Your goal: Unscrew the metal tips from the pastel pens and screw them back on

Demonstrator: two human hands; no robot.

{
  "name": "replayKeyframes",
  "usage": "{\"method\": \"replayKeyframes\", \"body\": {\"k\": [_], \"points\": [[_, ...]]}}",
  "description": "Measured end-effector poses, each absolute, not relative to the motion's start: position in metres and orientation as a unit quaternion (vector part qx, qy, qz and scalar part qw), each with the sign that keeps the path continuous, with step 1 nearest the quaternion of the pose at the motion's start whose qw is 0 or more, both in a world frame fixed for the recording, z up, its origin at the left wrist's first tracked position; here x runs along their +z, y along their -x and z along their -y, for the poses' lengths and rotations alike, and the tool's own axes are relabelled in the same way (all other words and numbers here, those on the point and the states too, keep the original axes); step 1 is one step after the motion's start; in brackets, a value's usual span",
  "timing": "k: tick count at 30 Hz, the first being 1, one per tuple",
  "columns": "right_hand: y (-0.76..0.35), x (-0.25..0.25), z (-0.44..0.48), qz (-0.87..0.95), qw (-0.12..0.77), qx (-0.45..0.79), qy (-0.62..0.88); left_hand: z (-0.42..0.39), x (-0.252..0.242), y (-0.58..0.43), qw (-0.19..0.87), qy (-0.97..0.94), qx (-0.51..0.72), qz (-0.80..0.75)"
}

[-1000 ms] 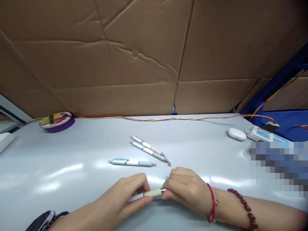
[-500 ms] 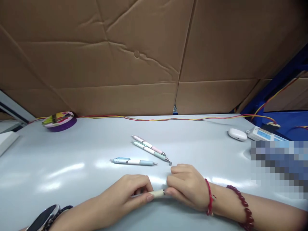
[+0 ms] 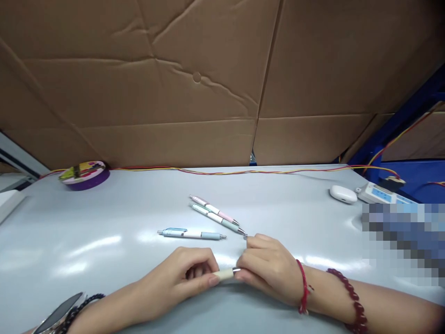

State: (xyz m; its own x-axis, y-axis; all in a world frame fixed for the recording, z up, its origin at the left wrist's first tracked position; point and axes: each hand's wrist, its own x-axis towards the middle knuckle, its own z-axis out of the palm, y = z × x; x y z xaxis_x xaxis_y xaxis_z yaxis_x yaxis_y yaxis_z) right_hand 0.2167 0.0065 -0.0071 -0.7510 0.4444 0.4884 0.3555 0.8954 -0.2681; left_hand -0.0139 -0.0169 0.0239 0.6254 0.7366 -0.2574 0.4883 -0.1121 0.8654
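Note:
Low on the pale grey table [image 3: 104, 218], both my hands meet on one pen with a cream grip [image 3: 224, 274]. My left hand [image 3: 187, 273] is closed around the pen's barrel. My right hand [image 3: 266, 266] pinches its silver tip end, fingers curled. Just beyond my hands lie three more pens: a blue one [image 3: 191, 234] lying crosswise, and a pink one [image 3: 212, 209] and a green one [image 3: 217, 219] side by side at a slant. A tiny silver part [image 3: 245, 236] rests by my right fingers.
A purple round tin [image 3: 84, 175] sits at the far left. A white earbud case [image 3: 342, 194] and a power strip [image 3: 378, 194] lie at the far right. Red and yellow wires [image 3: 243, 172] run along the table's back edge under a cardboard wall [image 3: 208, 79].
Both hands have shifted slightly up and away from me with the cream pen; less of the pen shows between them now. The three pens on the table lie where they were.

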Motion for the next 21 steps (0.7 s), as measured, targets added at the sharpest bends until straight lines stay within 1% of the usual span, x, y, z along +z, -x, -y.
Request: {"method": "replayKeyframes", "body": {"k": [6,10,13,18,21], "points": [[-0.2158,-0.0025,-0.0074,0.919,0.294,0.157,0.211,0.0168,0.0246,0.0127,0.535,-0.723,0.128,-0.418],[-0.2161,-0.0036,-0.0078,0.923,0.286,0.137,0.216,0.0170,0.0236,0.0127,0.509,-0.743,0.114,-0.419],[-0.2167,-0.0057,-0.0075,0.922,0.300,0.119,0.214,0.0161,0.0226,0.0133,0.500,-0.753,0.111,-0.413],[-0.2174,-0.0080,-0.0069,0.913,0.328,0.161,0.180,0.0156,0.0235,0.0133,0.502,-0.750,0.118,-0.413],[-0.2177,-0.0072,-0.0071,0.916,0.319,0.174,0.168,0.0162,0.0232,0.0137,0.501,-0.752,0.114,-0.412]]}}
